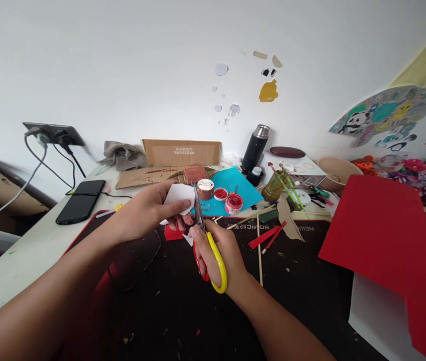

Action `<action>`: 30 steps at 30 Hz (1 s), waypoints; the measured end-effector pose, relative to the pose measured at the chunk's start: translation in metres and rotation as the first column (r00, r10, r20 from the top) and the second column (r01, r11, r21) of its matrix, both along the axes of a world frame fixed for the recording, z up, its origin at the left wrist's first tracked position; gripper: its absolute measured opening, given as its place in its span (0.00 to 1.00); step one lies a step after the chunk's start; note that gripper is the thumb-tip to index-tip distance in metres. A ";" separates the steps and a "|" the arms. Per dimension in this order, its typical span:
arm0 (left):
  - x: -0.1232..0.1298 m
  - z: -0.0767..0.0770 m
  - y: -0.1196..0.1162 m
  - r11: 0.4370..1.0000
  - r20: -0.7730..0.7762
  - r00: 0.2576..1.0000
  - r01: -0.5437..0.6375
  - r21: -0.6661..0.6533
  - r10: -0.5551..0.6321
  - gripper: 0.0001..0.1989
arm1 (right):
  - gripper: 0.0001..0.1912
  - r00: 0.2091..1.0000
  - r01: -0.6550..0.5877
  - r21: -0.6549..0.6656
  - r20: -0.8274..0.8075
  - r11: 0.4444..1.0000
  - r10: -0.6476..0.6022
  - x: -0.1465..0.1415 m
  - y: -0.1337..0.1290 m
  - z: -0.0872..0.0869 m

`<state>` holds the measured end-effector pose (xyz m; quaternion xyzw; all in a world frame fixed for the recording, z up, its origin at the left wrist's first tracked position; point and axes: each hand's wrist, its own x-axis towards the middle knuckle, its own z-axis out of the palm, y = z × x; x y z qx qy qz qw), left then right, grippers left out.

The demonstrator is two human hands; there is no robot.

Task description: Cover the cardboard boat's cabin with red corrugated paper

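Observation:
A small piece of white paper [179,197] is pinched between the thumb and fingers of my left hand [160,205]. My right hand [220,250] grips scissors [218,265] with yellow and red handles, their blades pointing up at the paper's right edge. Below the paper, a small red piece [174,232] lies on the black mat [182,311], and a white scrap [188,240] shows near the scissors. Open jars of red paint [234,202] stand beyond my hands on a blue sheet [248,193].
A large red sheet [386,235] lies at the right over a white one. A black phone [81,202] is at the left. Behind are cardboard [182,152], a black flask [255,150] and a jar with brushes [273,188]. Thin sticks and red strips lie on the mat.

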<state>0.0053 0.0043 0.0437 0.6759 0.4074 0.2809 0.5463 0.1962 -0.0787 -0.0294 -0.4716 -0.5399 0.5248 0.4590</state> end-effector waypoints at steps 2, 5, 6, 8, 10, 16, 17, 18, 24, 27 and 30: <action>-0.001 0.000 0.000 1.000 0.001 1.000 0.002 0.001 -0.002 0.19 | 0.28 1.000 0.000 -0.002 0.005 1.000 0.000 0.000 0.000 0.001; -0.001 -0.001 0.001 1.000 0.010 1.000 0.008 -0.005 -0.008 0.18 | 0.28 1.000 0.002 -0.005 0.010 1.000 -0.001 0.000 0.000 0.002; -0.001 -0.001 0.001 1.000 0.013 1.000 0.010 -0.008 -0.010 0.18 | 0.28 1.000 0.001 -0.004 0.010 1.000 -0.001 0.000 0.000 0.001; -0.001 -0.001 0.001 1.000 0.015 1.000 0.010 -0.009 -0.010 0.19 | 0.28 1.000 -0.003 -0.004 0.008 1.000 0.003 0.000 0.000 0.000; -0.001 -0.001 0.001 1.000 0.012 1.000 0.009 -0.008 -0.009 0.19 | 0.27 1.000 -0.004 -0.005 0.009 1.000 0.004 0.000 0.000 -0.001; 0.000 0.000 -0.001 1.000 0.017 1.000 -0.003 0.008 0.003 0.18 | 0.28 1.000 0.003 -0.005 0.023 1.000 -0.003 0.000 -0.001 -0.002; 0.000 0.000 -0.001 1.000 0.018 1.000 -0.005 0.010 0.005 0.18 | 0.29 1.000 0.002 -0.005 0.021 1.000 -0.002 0.000 -0.001 -0.001; 0.000 0.000 -0.001 1.000 0.019 1.000 -0.007 0.010 0.007 0.18 | 0.29 1.000 0.002 -0.005 0.018 1.000 -0.002 0.000 -0.001 -0.001; 0.001 0.001 0.000 1.000 -0.005 1.000 -0.019 0.017 0.019 0.18 | 0.29 1.000 0.003 -0.015 0.007 1.000 -0.003 -0.001 -0.001 0.000; 0.002 0.001 0.000 0.999 -0.019 0.999 -0.029 0.026 0.030 0.19 | 0.29 1.000 -0.004 -0.007 0.007 1.000 0.004 0.000 0.000 -0.001; 0.002 0.000 0.000 0.999 -0.025 0.999 -0.033 0.027 0.034 0.18 | 0.29 1.000 -0.001 -0.009 0.013 1.000 0.002 0.000 0.001 -0.002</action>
